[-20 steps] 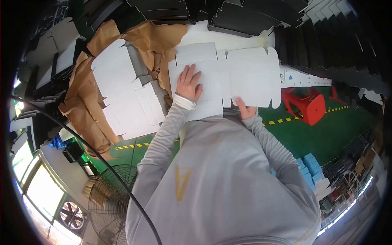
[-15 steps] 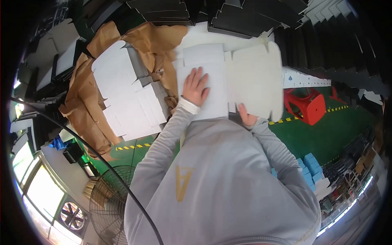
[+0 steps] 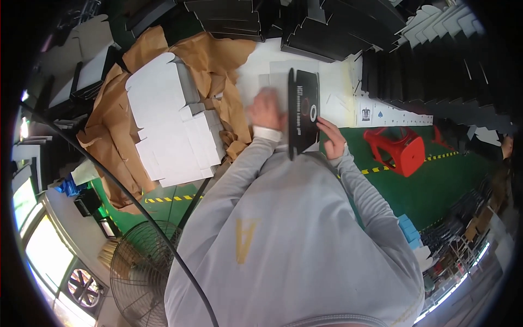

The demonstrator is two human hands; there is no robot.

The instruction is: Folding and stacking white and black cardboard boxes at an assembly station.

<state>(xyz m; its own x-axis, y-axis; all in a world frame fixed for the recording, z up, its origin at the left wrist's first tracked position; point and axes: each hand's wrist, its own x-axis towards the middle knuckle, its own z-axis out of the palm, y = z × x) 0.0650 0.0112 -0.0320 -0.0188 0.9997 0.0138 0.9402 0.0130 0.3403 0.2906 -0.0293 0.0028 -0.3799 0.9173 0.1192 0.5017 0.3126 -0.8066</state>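
Observation:
A cardboard box blank lies on the white tabletop in front of me, its hinged panel (image 3: 308, 87) folded up and over so that the black printed outside shows. My right hand (image 3: 332, 140) is at the panel's right edge, fingers stretched out and their tips against the black face. To the left of the panel, my left hand (image 3: 267, 110) is low over the white part of the blank. Motion smears its fingers, so I cannot tell their shape or whether they touch the card.
A stack of flat white box blanks (image 3: 163, 120) rests on crumpled brown paper (image 3: 109, 136) at left. Black box stacks (image 3: 338, 30) line the back, with more (image 3: 425, 76) at right. A red plastic stool (image 3: 406, 152) stands on the green floor; a wire fan (image 3: 141, 261) is lower left.
The right-hand panel, flat with its white inside up before, has swung up and leftward, showing black. My right hand has risen along it. My left hand has shifted slightly right and down.

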